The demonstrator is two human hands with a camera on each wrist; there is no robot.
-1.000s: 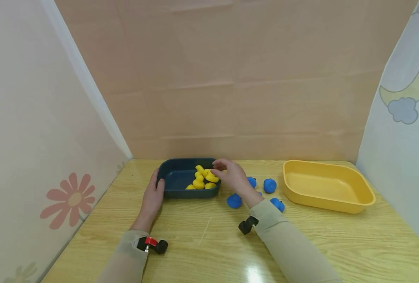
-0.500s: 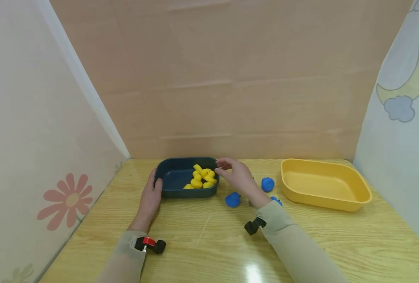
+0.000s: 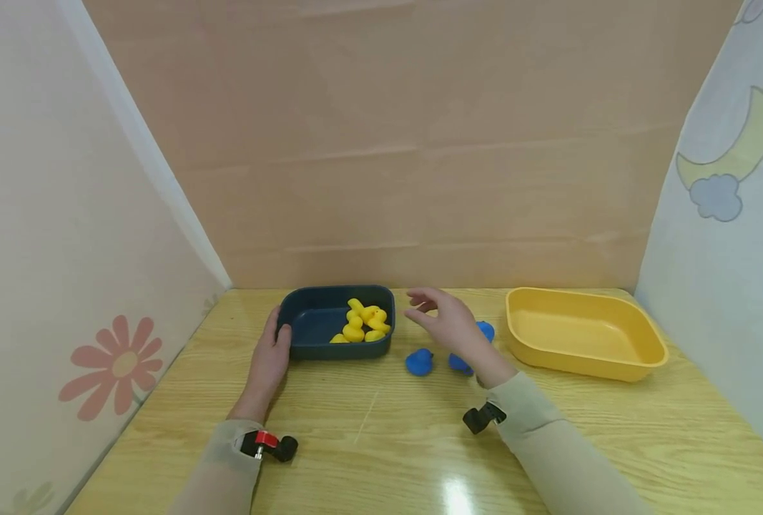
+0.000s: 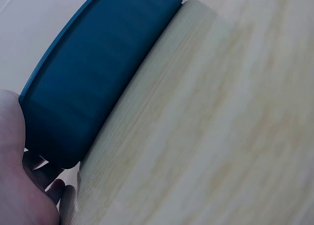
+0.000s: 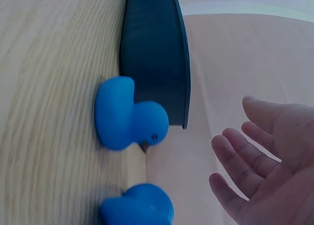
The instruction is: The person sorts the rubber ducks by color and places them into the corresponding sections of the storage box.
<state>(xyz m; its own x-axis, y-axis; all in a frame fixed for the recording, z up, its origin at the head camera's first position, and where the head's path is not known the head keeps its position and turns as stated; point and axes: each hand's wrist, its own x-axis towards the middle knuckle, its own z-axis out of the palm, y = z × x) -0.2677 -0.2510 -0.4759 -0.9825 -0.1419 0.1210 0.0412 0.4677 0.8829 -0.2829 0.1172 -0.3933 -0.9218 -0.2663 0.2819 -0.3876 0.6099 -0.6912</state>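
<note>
The dark blue plastic bin [image 3: 339,352] stands near the back wall, with several yellow rubber ducks [image 3: 353,330] piled in its right half. My left hand [image 3: 270,357] holds its left end, thumb by the front corner and fingers along the side. In the left wrist view, the bin's wall [image 4: 98,77] fills the upper left beside that hand. My right hand [image 3: 448,325] is above the table right of the bin, fingers spread and holding nothing. Below it lie blue rubber ducks [image 3: 419,362], partly hidden by the hand and forearm. The right wrist view shows one blue duck [image 5: 122,114] upright beside the bin.
A yellow plastic bin [image 3: 581,365] with nothing in it stands at the right of the wooden table [image 3: 368,443]. A brown-pink covering rises behind the table, and pale patterned panels flank both sides.
My right hand has drawn away from the dark blue bin to the right, over the blue ducks. The left hand stays at the bin. The view has shifted slightly.
</note>
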